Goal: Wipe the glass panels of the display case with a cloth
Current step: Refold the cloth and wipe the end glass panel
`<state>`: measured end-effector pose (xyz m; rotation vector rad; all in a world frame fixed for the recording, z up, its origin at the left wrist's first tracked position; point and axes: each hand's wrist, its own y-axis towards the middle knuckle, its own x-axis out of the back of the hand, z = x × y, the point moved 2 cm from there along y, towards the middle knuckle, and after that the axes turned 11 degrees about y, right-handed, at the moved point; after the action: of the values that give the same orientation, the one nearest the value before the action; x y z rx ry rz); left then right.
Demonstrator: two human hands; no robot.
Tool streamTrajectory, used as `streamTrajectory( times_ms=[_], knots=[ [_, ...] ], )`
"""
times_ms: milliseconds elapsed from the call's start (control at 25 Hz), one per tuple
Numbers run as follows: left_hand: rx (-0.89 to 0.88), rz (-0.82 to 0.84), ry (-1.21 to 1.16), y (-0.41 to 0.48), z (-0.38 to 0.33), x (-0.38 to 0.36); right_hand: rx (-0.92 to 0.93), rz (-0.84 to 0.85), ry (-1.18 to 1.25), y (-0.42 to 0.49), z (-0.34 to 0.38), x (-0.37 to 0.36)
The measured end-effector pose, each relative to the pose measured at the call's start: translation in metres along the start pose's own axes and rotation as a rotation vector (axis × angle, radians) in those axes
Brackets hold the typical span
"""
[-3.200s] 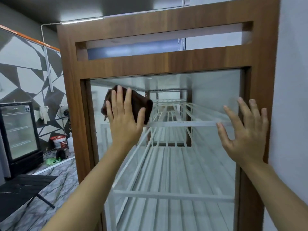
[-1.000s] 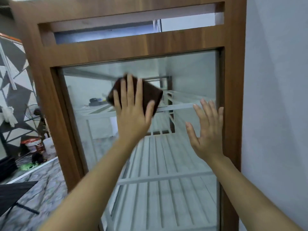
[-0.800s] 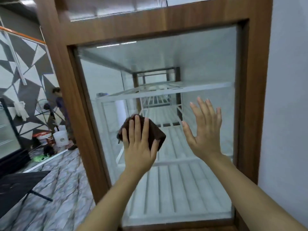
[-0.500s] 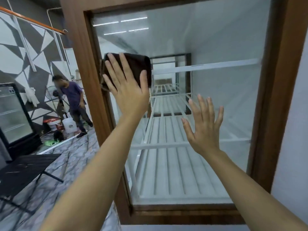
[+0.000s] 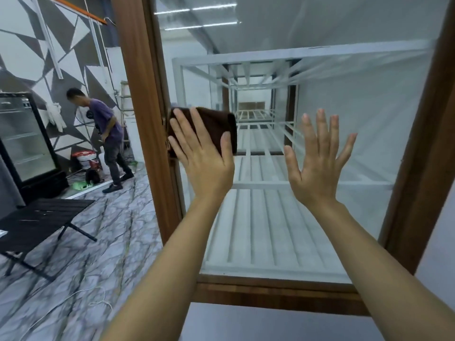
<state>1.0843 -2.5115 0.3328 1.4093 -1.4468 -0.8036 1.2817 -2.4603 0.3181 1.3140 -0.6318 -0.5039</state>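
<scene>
My left hand [image 5: 202, 156] presses a folded dark brown cloth [image 5: 216, 124] flat against the glass panel [image 5: 344, 124] of the display case, with straight fingers. The cloth sits at the panel's left edge, right beside the left post of the wooden frame [image 5: 138, 99]. My right hand [image 5: 317, 163] lies flat on the glass with spread fingers, to the right of the cloth and a little lower. White slatted shelves [image 5: 266, 217] show through the glass inside the case.
A person in a purple shirt [image 5: 105, 134] stands to the left on the marble-pattern floor. Near them are a glass-door fridge [image 5: 22, 141], buckets [image 5: 85, 158] and a low black table [image 5: 39, 222]. A grey wall borders the case on the right.
My left hand has slid the cloth down along the left edge of the glass. The right hand stays flat on the glass. The camera has tilted lower, and the person has moved.
</scene>
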Motion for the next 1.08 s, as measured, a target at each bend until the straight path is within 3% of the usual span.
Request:
streamTrajectory(
  times_ms=[80, 200, 280, 360, 480, 600, 720, 840, 880, 960, 1080],
  knots=[
    [-0.015, 0.104, -0.006, -0.089, 0.026, -0.007, -0.029, 0.003, 0.022, -0.024, -0.006, 0.002],
    [0.020, 0.401, 0.012, -0.250, 0.066, -0.001, -0.048, 0.052, -0.008, -0.077, -0.019, 0.004],
    [0.145, 0.492, -0.011, -0.283, 0.069, -0.006, -0.043, 0.080, -0.023, -0.098, -0.025, 0.003],
    [0.233, 0.411, -0.112, -0.246, 0.045, -0.010, -0.047, 0.087, -0.026, -0.109, -0.031, 0.005],
    [0.008, 0.179, -0.125, -0.115, -0.006, -0.015, -0.066, 0.068, -0.032, -0.114, -0.040, 0.009],
    [-0.029, -0.019, -0.051, -0.010, -0.043, -0.008, -0.062, 0.051, -0.024, -0.109, -0.047, 0.014],
    [-0.183, 0.030, -0.039, -0.072, -0.024, -0.012, -0.061, 0.036, -0.028, -0.107, -0.057, 0.023],
    [-0.482, 0.369, 0.075, -0.225, 0.031, -0.007, -0.091, 0.011, -0.090, -0.111, -0.080, 0.042],
    [-0.534, 0.403, 0.097, -0.246, 0.042, -0.008, -0.095, 0.012, -0.104, -0.114, -0.088, 0.049],
    [-0.552, 0.351, 0.044, -0.211, 0.020, -0.018, -0.067, 0.045, -0.108, -0.117, -0.099, 0.059],
    [-0.563, 0.152, 0.017, -0.068, -0.070, -0.014, -0.026, 0.103, -0.117, -0.115, -0.108, 0.068]
  ],
)
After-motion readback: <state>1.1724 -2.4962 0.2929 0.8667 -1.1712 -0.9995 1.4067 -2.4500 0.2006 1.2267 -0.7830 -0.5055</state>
